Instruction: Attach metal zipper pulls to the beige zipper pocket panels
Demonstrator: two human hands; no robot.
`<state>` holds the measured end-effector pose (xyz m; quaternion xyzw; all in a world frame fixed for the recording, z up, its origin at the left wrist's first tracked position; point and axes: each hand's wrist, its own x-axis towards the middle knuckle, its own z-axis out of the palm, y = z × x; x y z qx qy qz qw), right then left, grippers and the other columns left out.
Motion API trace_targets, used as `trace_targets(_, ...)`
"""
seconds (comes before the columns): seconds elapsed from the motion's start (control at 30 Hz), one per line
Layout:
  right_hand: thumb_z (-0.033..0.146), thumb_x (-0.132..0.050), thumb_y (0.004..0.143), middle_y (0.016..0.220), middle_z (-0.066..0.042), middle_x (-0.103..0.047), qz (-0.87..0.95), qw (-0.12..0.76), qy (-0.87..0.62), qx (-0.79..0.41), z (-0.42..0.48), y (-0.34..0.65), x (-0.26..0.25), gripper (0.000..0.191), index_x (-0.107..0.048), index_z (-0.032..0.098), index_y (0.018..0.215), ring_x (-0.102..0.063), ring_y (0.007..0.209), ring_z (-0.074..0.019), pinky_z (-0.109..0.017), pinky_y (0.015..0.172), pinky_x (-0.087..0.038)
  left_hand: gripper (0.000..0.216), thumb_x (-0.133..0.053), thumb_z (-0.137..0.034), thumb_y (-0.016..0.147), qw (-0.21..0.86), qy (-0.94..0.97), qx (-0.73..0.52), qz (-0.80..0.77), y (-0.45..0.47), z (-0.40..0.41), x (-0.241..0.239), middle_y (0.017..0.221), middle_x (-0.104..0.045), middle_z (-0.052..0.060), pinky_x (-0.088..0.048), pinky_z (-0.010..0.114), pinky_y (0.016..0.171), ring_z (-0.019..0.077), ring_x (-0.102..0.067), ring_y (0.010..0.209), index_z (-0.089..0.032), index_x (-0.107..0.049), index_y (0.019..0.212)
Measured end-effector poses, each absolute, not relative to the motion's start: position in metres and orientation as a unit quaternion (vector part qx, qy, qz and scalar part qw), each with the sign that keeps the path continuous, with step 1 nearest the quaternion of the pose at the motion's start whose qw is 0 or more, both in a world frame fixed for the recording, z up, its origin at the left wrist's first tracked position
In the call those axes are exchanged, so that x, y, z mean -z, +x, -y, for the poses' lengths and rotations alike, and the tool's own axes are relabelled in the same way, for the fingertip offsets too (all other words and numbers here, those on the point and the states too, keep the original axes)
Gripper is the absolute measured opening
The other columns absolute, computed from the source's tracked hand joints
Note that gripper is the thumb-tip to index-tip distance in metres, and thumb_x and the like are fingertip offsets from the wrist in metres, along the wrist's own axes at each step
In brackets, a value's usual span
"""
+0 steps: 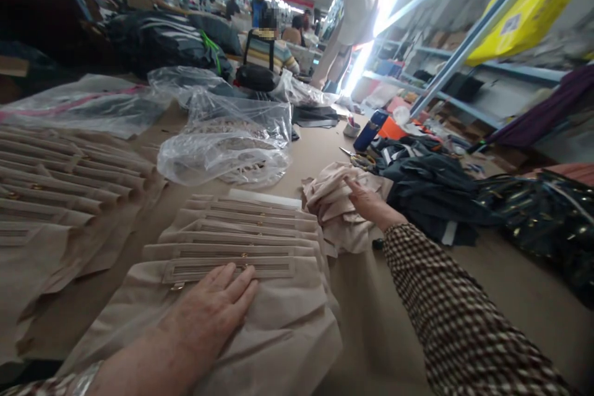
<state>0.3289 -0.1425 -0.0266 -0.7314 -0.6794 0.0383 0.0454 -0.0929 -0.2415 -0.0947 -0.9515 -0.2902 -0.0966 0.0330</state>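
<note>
My left hand point(211, 300) lies flat, fingers stretched out, on the nearest beige fabric panel point(283, 322). Its fingertips touch the zipper point(232, 268) sewn across that panel, beside a small metal pull. Behind it, several like panels overlap in a staggered row, each showing a zipper strip. To the right, my right hand point(369, 203) is at a crumpled heap of beige cloth point(334, 198), its index finger reaching over a fold. The fingers look closed on the cloth, though the thumb and other fingertips are mostly hidden.
More zippered panels point(55, 179) overlap at left. Clear plastic bags point(223, 136) lie farther back. Scissors point(362, 161), a blue bottle point(371, 130) and dark garments point(427, 185) are at right. Beyond sits a person in a striped top point(278, 52); a slanted metal post point(477, 31) rises at right.
</note>
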Motion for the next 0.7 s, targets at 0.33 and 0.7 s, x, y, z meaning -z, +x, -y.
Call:
trace_targets(0.33,0.009,-0.057,0.08,0.12,-0.012,-0.068,0.695,0.034,-0.718,0.016,0.116,0.363,0.065,0.044,-0.066,0.017,0.123,-0.066,0.102,-0.0229,-0.03,0.088,-0.051,0.034,-0.064,-0.031,0.089,0.03,-0.951,0.084,0.297,-0.092,0.245,0.088,0.134,-0.062,0.006,-0.04,0.041,0.106,0.0279,-0.054,0.119,-0.027,-0.068,0.123)
trace_targets(0.7,0.019,-0.039,0.099,0.115,-0.016,-0.068,0.684,-0.028,-0.716,0.133,0.109,0.348,0.026,0.03,-0.068,0.013,0.106,-0.058,0.113,-0.0264,-0.037,0.098,-0.041,0.036,-0.061,-0.033,0.091,0.015,-0.953,0.051,0.297,-0.09,0.241,0.087,0.134,-0.063,0.007,-0.042,0.044,0.104,0.0292,-0.056,0.118,-0.026,-0.067,0.126)
